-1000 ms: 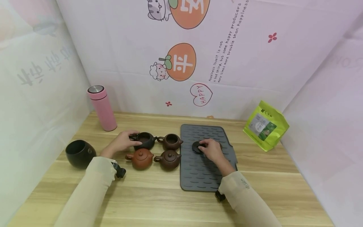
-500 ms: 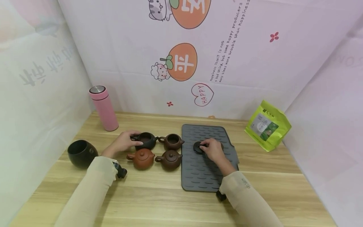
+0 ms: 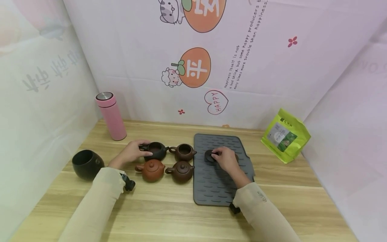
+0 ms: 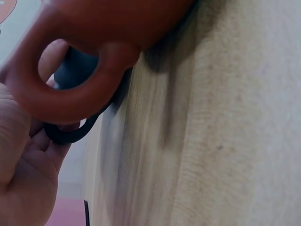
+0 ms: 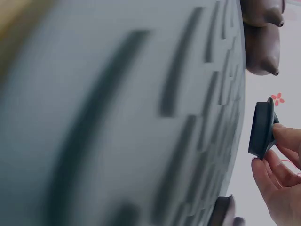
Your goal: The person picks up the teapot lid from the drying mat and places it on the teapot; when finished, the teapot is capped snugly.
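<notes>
My left hand (image 3: 133,151) holds a lidless black teapot (image 3: 159,153) at its handle side, the thumb on its body. In the left wrist view, an orange-brown teapot (image 4: 117,21) partly hides that grip. My right hand (image 3: 226,159) pinches a round black teapot lid (image 3: 209,156) by its knob over the grey mat (image 3: 211,188). The right wrist view shows this lid (image 5: 261,128) tilted and raised off the mat. A brown lid (image 3: 237,157) lies on the mat, mostly behind the right hand. Beside the black teapot stands a lidless brown teapot (image 3: 183,153).
A lidded dark brown teapot (image 3: 181,172) sits next to the orange-brown one. At the left stand a black cup-like pot (image 3: 87,164) and a pink thermos (image 3: 112,117). A green pouch (image 3: 284,136) stands at the right, near the fabric walls.
The black lid in my right hand has risen slightly and tilted. My left hand keeps its hold on the black teapot. The head view has shifted a little.
</notes>
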`<action>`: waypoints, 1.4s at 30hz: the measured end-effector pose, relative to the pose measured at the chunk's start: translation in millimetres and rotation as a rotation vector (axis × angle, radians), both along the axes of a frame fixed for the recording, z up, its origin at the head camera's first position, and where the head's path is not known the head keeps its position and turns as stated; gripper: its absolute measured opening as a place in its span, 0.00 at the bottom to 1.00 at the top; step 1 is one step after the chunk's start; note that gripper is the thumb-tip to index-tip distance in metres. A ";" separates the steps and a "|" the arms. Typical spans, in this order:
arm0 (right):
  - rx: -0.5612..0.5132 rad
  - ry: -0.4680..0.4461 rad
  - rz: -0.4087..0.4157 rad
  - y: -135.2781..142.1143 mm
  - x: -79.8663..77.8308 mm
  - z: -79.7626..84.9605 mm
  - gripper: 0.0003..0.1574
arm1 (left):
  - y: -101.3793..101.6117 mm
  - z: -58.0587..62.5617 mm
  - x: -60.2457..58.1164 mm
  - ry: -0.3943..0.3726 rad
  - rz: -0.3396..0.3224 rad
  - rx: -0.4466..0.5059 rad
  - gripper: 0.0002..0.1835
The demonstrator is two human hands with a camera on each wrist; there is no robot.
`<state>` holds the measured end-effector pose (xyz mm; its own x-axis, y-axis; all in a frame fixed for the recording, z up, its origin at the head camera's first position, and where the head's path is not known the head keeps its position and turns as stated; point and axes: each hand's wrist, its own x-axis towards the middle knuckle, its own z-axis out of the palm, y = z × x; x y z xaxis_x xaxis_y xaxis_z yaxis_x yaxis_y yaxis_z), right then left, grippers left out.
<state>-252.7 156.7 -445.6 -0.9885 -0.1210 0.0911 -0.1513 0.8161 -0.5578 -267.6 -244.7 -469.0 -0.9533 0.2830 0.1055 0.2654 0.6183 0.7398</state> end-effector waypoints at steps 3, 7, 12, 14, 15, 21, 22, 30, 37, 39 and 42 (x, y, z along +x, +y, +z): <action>0.003 0.016 0.004 -4.6 -1.5 5.8 0.10 | -1.3 -1.5 -1.6 0.004 -0.001 0.000 0.33; -0.009 0.046 0.025 -10.4 -2.8 12.0 0.10 | -0.9 -1.5 -0.9 0.011 -0.001 0.005 0.33; -0.032 0.088 0.070 -21.0 -3.4 20.2 0.10 | 0.9 -1.3 1.9 0.003 -0.004 0.014 0.32; -0.033 0.095 0.077 -26.9 -4.2 24.4 0.10 | 1.5 -0.7 3.0 -0.001 -0.002 0.023 0.32; -0.038 0.098 0.080 -30.2 -4.7 26.8 0.10 | 1.7 -0.2 3.4 -0.001 0.000 0.026 0.32; -0.051 0.073 0.107 -49.1 -9.4 35.9 0.10 | 1.9 1.5 4.0 0.009 0.002 0.010 0.33; -0.058 0.066 0.112 -52.1 -10.2 36.8 0.10 | 2.2 2.1 4.3 0.008 0.001 0.012 0.33; -0.079 0.038 0.135 -80.4 -13.2 42.8 0.09 | 4.3 2.0 5.4 -0.013 0.003 0.014 0.34; -0.073 0.045 0.161 -110.8 -13.9 45.9 0.10 | 2.6 -0.2 6.8 -0.013 0.017 0.005 0.33; -0.074 0.050 0.173 -119.2 -14.4 46.1 0.10 | 2.4 -0.5 7.1 -0.007 0.012 0.003 0.34; -0.082 0.059 0.199 -131.0 -15.3 46.5 0.09 | 2.5 -0.7 7.3 -0.007 0.015 0.009 0.34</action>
<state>-268.1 25.7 -399.2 -0.9386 -0.3026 0.1659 -0.3391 0.7194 -0.6062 -260.2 -242.2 -469.7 -0.9583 0.2673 0.1015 0.2509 0.6159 0.7468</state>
